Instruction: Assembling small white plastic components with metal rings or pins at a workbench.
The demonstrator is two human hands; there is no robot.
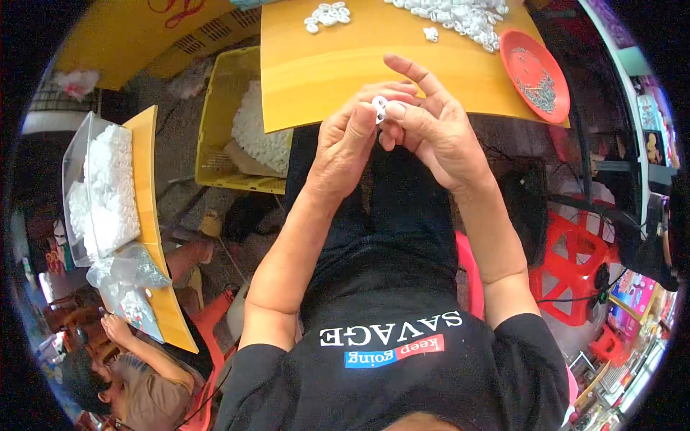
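The left hand (339, 147) and right hand (447, 138) pinch a small white two-holed plastic piece (380, 103) between their fingers (358, 123), near the desk's (323, 82) front edge. Beyond the fingers lie a small cluster (329, 16) and larger pile (460, 18) of white pieces; to their right, a red dish (517, 54) holds metal fasteners (544, 97); leftward stands a yellow crate (206, 129).

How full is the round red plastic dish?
Partly filled: small grey metal pieces cover some of the dish, while bare red shows around them.
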